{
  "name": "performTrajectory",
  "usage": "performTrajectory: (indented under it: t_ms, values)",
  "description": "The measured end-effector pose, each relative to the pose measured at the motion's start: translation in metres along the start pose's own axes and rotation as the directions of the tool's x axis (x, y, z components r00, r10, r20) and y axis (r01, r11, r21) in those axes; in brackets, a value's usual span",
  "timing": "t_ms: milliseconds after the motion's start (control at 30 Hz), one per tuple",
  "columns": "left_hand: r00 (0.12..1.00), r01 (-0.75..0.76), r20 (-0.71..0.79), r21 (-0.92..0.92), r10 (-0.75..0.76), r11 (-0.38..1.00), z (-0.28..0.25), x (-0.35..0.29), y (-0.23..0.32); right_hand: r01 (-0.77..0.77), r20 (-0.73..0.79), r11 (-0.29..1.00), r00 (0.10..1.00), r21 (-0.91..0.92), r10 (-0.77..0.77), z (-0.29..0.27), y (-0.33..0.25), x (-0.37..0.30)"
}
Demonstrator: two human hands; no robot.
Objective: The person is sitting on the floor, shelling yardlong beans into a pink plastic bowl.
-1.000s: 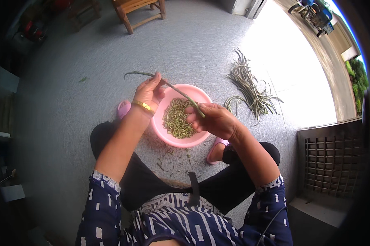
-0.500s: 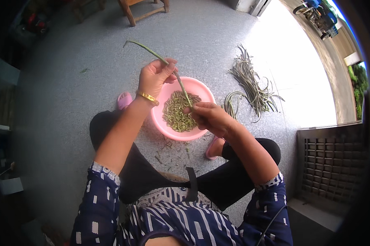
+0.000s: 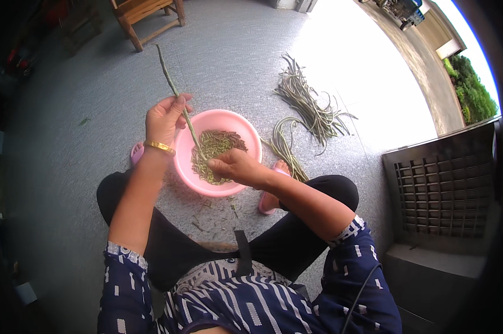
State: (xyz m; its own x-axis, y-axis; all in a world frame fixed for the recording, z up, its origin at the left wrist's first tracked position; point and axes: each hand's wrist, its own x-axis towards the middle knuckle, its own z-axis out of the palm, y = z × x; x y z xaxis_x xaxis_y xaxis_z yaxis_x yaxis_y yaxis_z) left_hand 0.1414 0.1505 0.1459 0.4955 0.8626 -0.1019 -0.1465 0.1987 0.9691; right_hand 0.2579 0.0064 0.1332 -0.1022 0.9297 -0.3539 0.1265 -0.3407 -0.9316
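A long green bean [image 3: 165, 69] is stretched between my two hands, its free tip pointing up and away to the left. My left hand [image 3: 163, 119], with a gold bangle at the wrist, pinches it midway, over the left rim of a pink plastic basin [image 3: 218, 116]. At the bean's near end, the thumb and fingers of my right hand [image 3: 237, 166] are closed on it, above the basin. Short broken bean pieces [image 3: 221, 140], green and some reddish-brown, cover the basin's bottom. My right hand hides part of them.
Right of the basin lie a large pile of long beans [image 3: 307, 103] and a smaller bunch [image 3: 286, 147] near my pink slipper [image 3: 268, 201]. Bean scraps [image 3: 198, 224] litter the grey floor. A wooden chair [image 3: 148, 19] stands at the back, a dark latticed panel [image 3: 438, 195] at right.
The whole view has shifted, so the scene sits further left. Both hands have moved left relative to the basin, and the bean between them stands steeper in the picture.
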Motion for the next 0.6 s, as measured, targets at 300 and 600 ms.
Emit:
performTrajectory:
  t_ms: [300, 600]
  values:
    - [0.911, 0.337, -0.064, -0.456, -0.408, 0.824, -0.019, 0.019, -0.029, 0.539, -0.098, 0.556, 0.656, -0.632, -0.748, 0.006, -0.014, -0.004]
    - [0.952, 0.173, -0.165, -0.404, -0.257, 0.898, -0.009, 0.018, -0.025, 0.126, -0.236, 0.956, 0.970, 0.265, -0.062, 0.005, -0.001, -0.011]
